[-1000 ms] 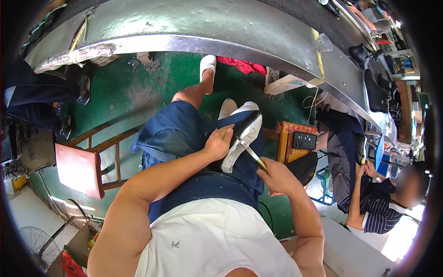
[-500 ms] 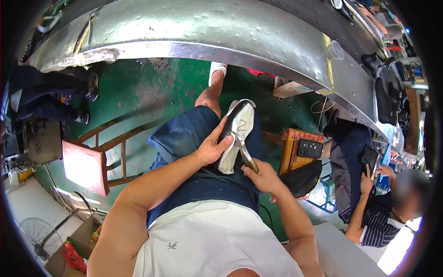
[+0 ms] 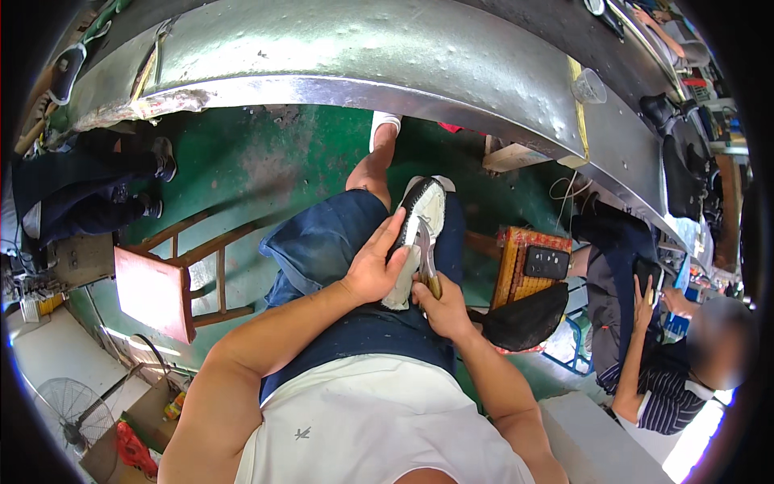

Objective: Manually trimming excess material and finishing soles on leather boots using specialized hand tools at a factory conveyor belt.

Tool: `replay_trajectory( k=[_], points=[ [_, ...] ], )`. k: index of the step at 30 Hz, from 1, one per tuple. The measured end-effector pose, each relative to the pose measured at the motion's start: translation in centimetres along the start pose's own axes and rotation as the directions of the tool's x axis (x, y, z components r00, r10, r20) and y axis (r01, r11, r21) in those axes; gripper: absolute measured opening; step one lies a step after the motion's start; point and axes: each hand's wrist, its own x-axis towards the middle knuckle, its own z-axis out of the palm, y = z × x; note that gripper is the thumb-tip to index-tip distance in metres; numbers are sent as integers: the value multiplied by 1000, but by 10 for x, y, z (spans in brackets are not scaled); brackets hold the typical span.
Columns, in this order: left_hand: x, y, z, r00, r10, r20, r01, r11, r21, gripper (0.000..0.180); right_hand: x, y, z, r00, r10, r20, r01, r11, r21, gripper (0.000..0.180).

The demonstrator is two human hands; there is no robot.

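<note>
A shoe point(image 3: 425, 206) lies bottom up across my lap, its underside pale and its edge black with a toothed white fringe. My left hand point(image 3: 376, 266) is closed round its left side, with the thumb over the underside. My right hand point(image 3: 442, 306) grips the brown handle of a curved, bright metal hand tool point(image 3: 427, 254). The tool's metal end lies against the shoe's middle; whether it is a hammer or pincers I cannot make out. Part of the handle is hidden in my fist.
A long metal-edged bench point(image 3: 339, 52) curves across the far side. A wooden stool point(image 3: 153, 294) stands at left. On my right, a woven-top stool point(image 3: 516, 270) bears a black phone-like object point(image 3: 546, 262) and a black pouch-like piece point(image 3: 526, 317). A co-worker point(image 3: 645, 355) sits beyond it.
My right hand and the tool have moved slightly left, closer to my left hand, and the tool stands steeper along the shoe. My left hand still holds the shoe.
</note>
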Motion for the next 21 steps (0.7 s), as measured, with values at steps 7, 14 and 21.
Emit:
replay_trajectory(
  k=[7, 14, 21],
  points=[
    [5, 19, -15, 979, -108, 174, 79, 984, 162, 59, 21, 9, -70, 752, 42, 657, -558, 572, 601, 39],
    [9, 32, -13, 965, -190, 180, 150, 965, 214, 55, 15, -73, -70, 992, -49, 117, 56, 997, -53, 50],
    [5, 16, -11, 973, -113, 200, 66, 971, 229, 52, 40, -86, -69, 974, -133, 185, 193, 912, -361, 50]
  ],
)
